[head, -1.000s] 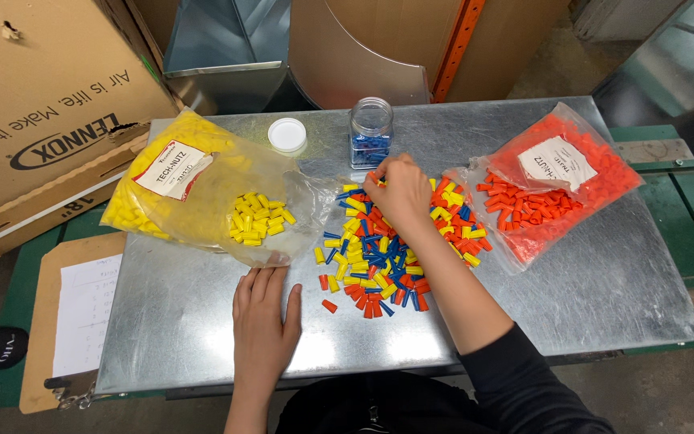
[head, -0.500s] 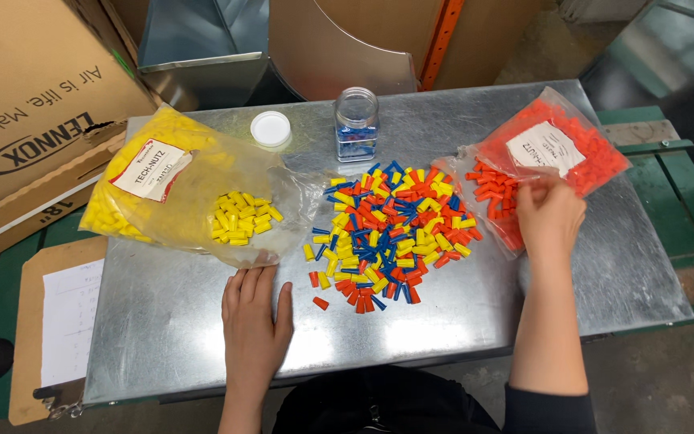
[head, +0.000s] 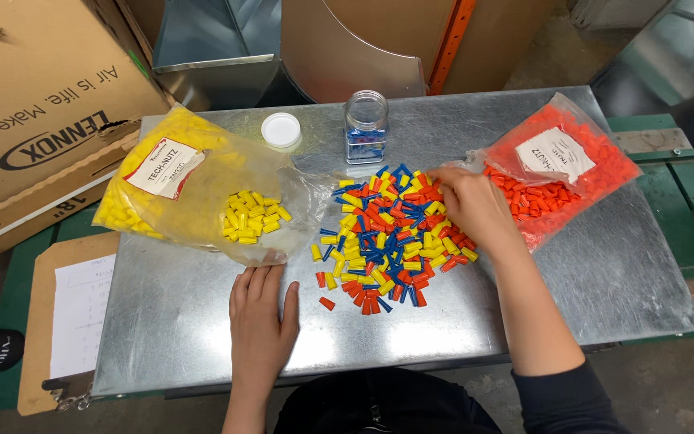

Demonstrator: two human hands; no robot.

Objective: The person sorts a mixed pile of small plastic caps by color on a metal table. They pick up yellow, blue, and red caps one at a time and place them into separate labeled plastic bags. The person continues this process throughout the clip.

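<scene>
Left to right. Our left hand (head: pixel 260 321) lies flat on the bare metal bench (head: pixel 170 337), fingers spread a little and holding nothing, just below the mouth of the yellow bag (head: pixel 194 189); same spot as half a second ago. That clear bag holds yellow wire connectors, a small cluster near its opening. Behind it sit the white lid (head: pixel 281 129) and the open glass jar (head: pixel 365 127) with blue pieces inside.

Centre: the mixed pile of connectors (head: pixel 387 241), yellow, blue and orange, spread loose on the bench, a few orange strays at its lower left edge.

What changed: our right hand (head: pixel 475 205) was over at the mouth of the orange bag (head: pixel 564 165) half a second ago; now it has come back onto the pile's upper right edge. Its fingers curl down onto the pieces; we cannot tell whether they pinch one. We judge that means orange ones go into that bag, one trip just finished.

Room: wide bare bench in front of the pile and at lower right. Front edge is close to the left wrist. The orange bag reaches near the right edge.
</scene>
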